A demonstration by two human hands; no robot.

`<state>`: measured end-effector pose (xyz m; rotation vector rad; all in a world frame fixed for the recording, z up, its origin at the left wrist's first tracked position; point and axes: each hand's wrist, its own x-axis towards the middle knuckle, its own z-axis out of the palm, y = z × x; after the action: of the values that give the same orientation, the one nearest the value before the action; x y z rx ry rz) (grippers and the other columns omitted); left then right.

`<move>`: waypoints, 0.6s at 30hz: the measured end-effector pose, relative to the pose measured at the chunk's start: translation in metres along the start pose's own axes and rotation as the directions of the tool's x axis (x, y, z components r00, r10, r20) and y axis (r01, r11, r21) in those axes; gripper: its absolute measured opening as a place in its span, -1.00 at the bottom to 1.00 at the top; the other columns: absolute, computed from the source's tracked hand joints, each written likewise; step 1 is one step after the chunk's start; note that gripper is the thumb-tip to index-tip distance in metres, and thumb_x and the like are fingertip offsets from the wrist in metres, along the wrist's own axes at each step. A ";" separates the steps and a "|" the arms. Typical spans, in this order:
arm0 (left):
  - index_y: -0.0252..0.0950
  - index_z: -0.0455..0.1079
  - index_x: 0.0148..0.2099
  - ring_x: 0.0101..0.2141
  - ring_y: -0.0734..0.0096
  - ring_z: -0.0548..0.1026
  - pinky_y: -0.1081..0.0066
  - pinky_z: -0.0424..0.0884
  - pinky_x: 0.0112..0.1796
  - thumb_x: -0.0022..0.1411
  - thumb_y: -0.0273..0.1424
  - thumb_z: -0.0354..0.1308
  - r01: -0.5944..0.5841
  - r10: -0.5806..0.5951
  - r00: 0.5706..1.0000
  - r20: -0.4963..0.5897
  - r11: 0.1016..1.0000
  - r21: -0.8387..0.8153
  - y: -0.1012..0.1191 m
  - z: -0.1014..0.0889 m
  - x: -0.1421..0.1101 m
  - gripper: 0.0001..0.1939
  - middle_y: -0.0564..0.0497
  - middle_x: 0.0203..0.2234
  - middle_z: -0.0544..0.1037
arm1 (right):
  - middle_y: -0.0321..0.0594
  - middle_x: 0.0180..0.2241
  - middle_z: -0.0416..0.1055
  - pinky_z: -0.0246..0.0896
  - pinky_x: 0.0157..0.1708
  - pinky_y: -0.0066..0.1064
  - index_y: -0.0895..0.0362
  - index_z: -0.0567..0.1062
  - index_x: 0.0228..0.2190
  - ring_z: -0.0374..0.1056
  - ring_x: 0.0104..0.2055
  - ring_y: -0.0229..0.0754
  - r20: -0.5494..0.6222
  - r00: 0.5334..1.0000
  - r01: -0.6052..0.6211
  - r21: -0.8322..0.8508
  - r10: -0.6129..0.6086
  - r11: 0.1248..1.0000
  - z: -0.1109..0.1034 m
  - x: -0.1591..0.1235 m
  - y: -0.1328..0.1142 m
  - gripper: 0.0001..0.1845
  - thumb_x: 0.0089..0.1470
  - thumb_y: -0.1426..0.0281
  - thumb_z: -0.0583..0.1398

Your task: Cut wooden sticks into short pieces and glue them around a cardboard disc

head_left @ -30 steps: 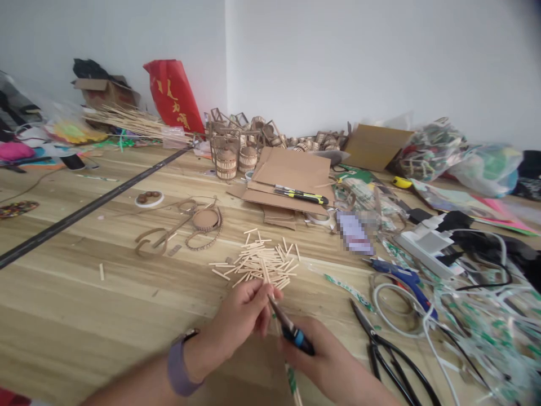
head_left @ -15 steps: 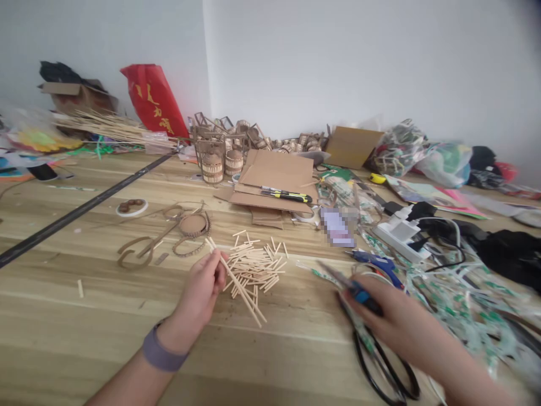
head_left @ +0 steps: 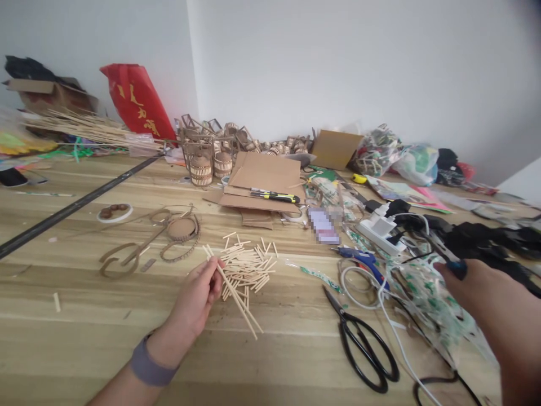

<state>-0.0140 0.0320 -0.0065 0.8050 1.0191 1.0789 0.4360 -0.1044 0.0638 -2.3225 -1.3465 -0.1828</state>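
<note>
My left hand (head_left: 195, 296) is closed on a few long thin wooden sticks (head_left: 236, 304), held slanting over the wooden table (head_left: 84, 316) beside a loose pile of short cut sticks (head_left: 247, 264). My right hand (head_left: 486, 299) is far out to the right over a heap of green-and-white plastic wrappers (head_left: 426, 293), gripping a small cutter with a blue handle (head_left: 452, 265). Its fingers are wrapped round the tool. Black scissors (head_left: 363, 347) lie on the table between my two hands.
A blue glue gun (head_left: 366, 260), a white power strip (head_left: 380, 231) and cables lie to the right. Cardboard sheets (head_left: 262, 180) with utility knives (head_left: 274, 196), small woven baskets (head_left: 202, 168), cardboard rings (head_left: 181, 230), a red bag (head_left: 135, 104) and bamboo skewers (head_left: 84, 128) fill the back.
My right hand has swung from the middle far out to the right with the cutter. My left hand has lifted the long sticks away and holds them beside the pile.
</note>
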 end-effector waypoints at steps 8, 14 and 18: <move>-0.31 0.34 -0.40 -0.74 0.66 0.05 0.59 -0.07 -0.67 -0.13 0.03 0.26 0.011 -0.012 1.000 0.004 0.999 0.053 -0.002 0.000 -0.002 -0.52 0.25 -0.82 0.19 | -0.08 -0.52 0.41 0.08 -0.52 -0.32 0.06 0.33 -0.47 0.36 -0.49 -0.03 0.167 0.985 0.005 -0.335 0.054 0.942 0.038 -0.011 -0.089 -0.83 0.12 0.29 0.06; -0.31 0.33 -0.41 -0.72 0.64 0.05 0.58 -0.07 -0.67 -0.06 0.05 0.20 0.021 -0.025 0.999 0.043 0.994 0.106 -0.006 0.000 -0.004 -0.51 0.23 -0.82 0.19 | -0.01 -0.37 0.52 0.15 -0.42 -0.33 0.13 0.43 -0.34 0.45 -0.31 0.04 0.399 0.916 0.103 -0.299 0.027 0.949 0.074 -0.028 -0.120 -0.78 0.12 0.29 0.04; -0.31 0.33 -0.39 -0.71 0.62 0.08 0.57 -0.09 -0.67 -0.08 0.08 0.17 0.053 -0.064 0.995 0.074 0.989 0.141 -0.008 0.003 -0.005 -0.49 0.22 -0.81 0.20 | -0.03 -0.38 0.52 0.17 -0.40 -0.32 0.12 0.43 -0.40 0.43 -0.34 0.01 0.342 0.937 0.138 -0.175 -0.072 0.975 0.080 -0.039 -0.144 -0.78 0.09 0.28 0.05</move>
<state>-0.0093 0.0250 -0.0111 0.9176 1.0535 0.9268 0.2851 -0.0389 0.0250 -2.5301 -1.6870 0.0533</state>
